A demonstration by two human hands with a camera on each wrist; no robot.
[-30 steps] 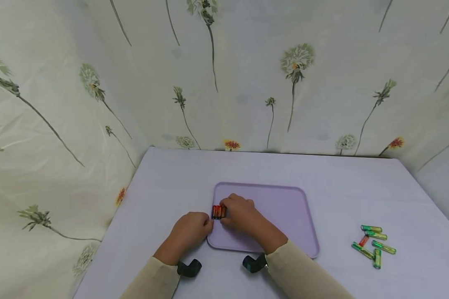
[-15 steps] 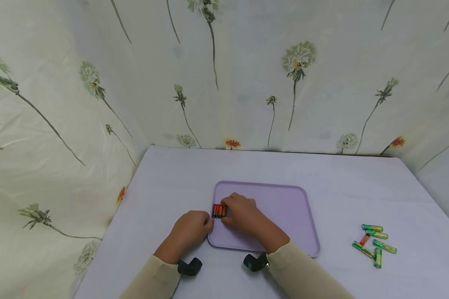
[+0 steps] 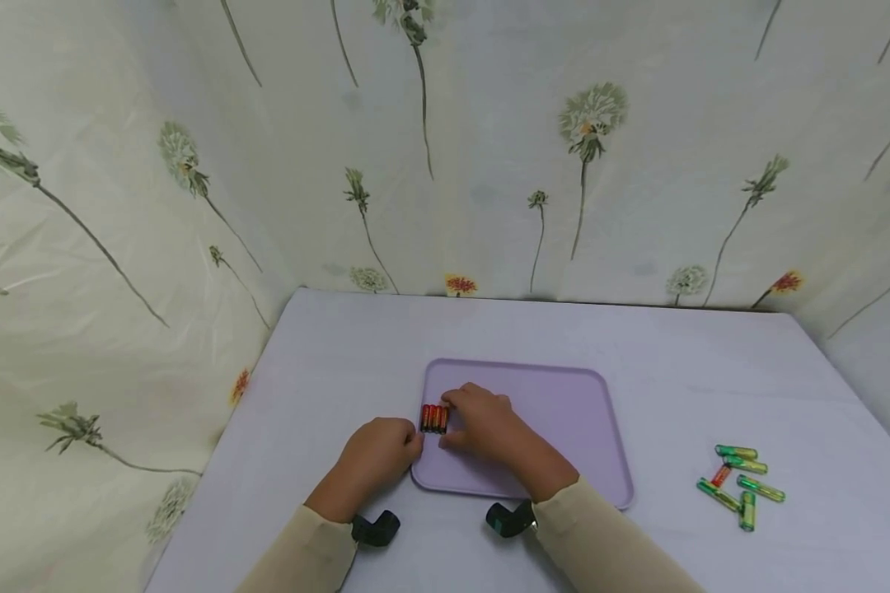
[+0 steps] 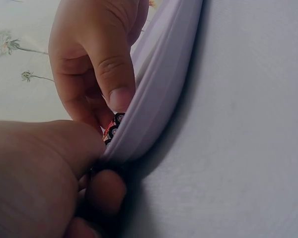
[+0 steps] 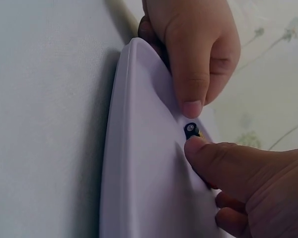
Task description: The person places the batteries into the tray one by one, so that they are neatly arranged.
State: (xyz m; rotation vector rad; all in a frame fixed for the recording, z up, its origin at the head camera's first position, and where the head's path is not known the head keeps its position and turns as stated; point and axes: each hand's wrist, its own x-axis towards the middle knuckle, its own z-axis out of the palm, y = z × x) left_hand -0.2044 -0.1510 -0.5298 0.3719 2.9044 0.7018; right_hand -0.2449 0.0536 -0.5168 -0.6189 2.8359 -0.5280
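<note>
Several red and black batteries (image 3: 434,418) lie side by side in a row against the left wall of a lilac tray (image 3: 549,412). My right hand (image 3: 485,420) is over the tray, its thumb and forefinger spread around the row's right end with a small gap to the last battery in the head view. Its thumb hides part of a battery (image 5: 191,130) in the right wrist view. At the tray's left edge, my left hand (image 3: 378,453) holds the rim, thumb on top and fingers underneath. In the left wrist view the batteries (image 4: 114,126) show only partly behind the rim.
On the white table (image 3: 682,371) to the right of the tray lies a loose group of several green batteries (image 3: 761,489) with one red battery (image 3: 721,475) among them. A flower-printed curtain (image 3: 489,165) stands behind the table and along its left side.
The right hand's fingers have loosened and drawn slightly right, away from the last battery of the row. The left hand stays on the rim.
</note>
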